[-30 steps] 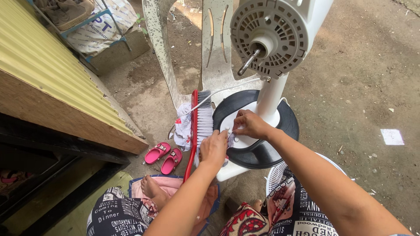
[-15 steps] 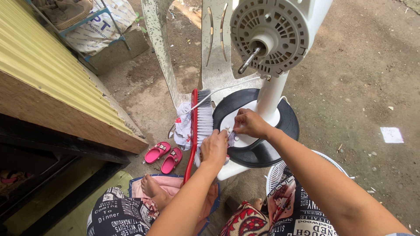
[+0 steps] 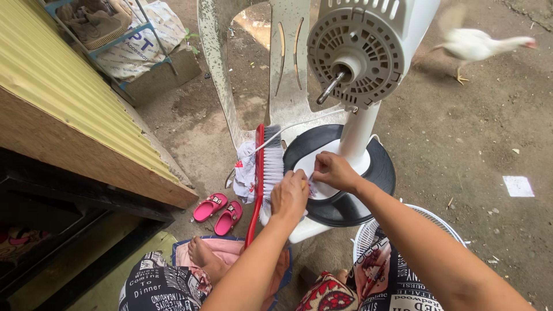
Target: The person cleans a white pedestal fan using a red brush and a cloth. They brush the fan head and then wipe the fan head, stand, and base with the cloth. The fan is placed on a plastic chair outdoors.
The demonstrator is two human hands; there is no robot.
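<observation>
- Standing in the middle is a white plastic fan [image 3: 368, 69] with its grille off — a round, slotted motor housing with a bare metal shaft, a smooth post, and a round black-and-white base [image 3: 368, 190] on the dirt ground.
- Left hand [image 3: 290, 196]: knuckles up, fingers curled and pressed together at the near left edge of the fan base; what they pinch is hidden (a small yellowish bit shows at the fingertips).
- Right hand [image 3: 334, 171]: palm down on the white centre of the fan base, fingers bent and closed on a small pale scrap, just beside the left hand.
- A brush [image 3: 268, 167] with a red handle and pale bristles lies just left of the fan base — touching a crumpled cloth [image 3: 246, 173].
- Pink sandals [image 3: 219, 210] lie left of the fan base; a white wire grille [image 3: 368, 236] sits near its right edge; a white chicken [image 3: 478, 45] is well right of the fan head.
</observation>
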